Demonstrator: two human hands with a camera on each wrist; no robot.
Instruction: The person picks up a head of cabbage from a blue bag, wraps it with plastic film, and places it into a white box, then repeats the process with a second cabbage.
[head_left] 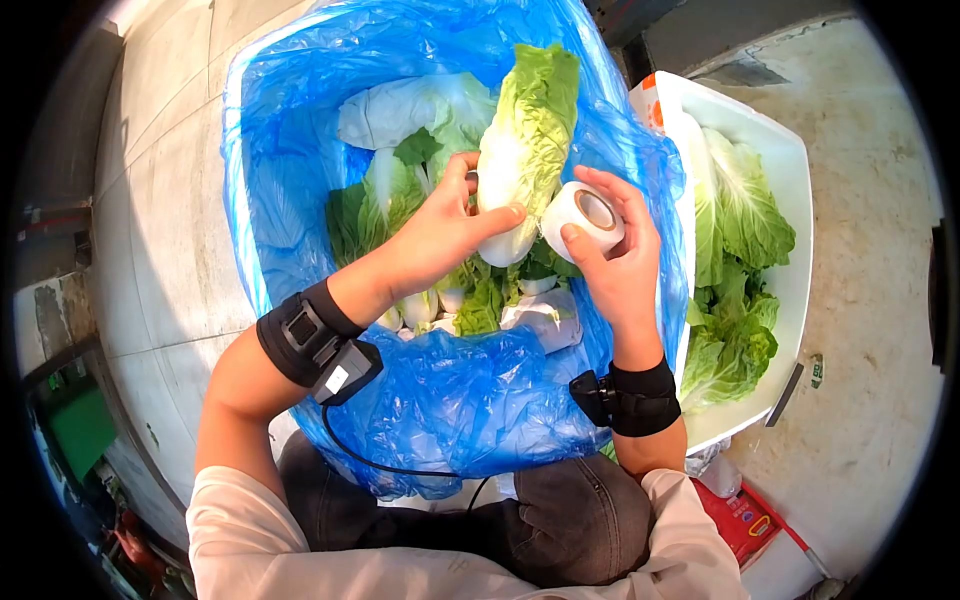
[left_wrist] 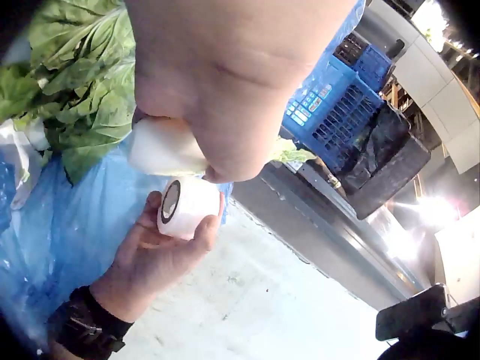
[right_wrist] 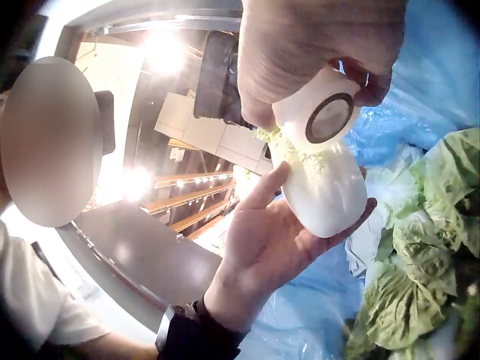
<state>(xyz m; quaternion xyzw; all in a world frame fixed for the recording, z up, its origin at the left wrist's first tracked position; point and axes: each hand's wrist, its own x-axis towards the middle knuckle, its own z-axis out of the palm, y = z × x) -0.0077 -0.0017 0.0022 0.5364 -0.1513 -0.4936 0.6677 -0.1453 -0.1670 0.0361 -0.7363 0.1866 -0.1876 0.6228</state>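
Note:
My left hand [head_left: 440, 230] grips a pale green napa cabbage [head_left: 530, 140] near its white base, thumb across the front, leaves pointing away from me. In my right hand [head_left: 625, 260] is a white roll of tape or film [head_left: 583, 220], pinched between thumb and fingers, close beside the cabbage base. The right wrist view shows the roll [right_wrist: 319, 112] right against the cabbage's white base [right_wrist: 326, 191], which rests in the left hand [right_wrist: 259, 236]. In the left wrist view, the right hand [left_wrist: 154, 255] holds the roll [left_wrist: 191, 206] below the base.
Below the hands stands a container lined with blue plastic [head_left: 400, 390], holding several cabbages [head_left: 375, 205], some in white wrapping. At its right is a white box [head_left: 790, 170] with more cabbages [head_left: 740, 200]. A red package [head_left: 728, 515] lies at lower right. The left wrist view includes blue crates [left_wrist: 330, 112].

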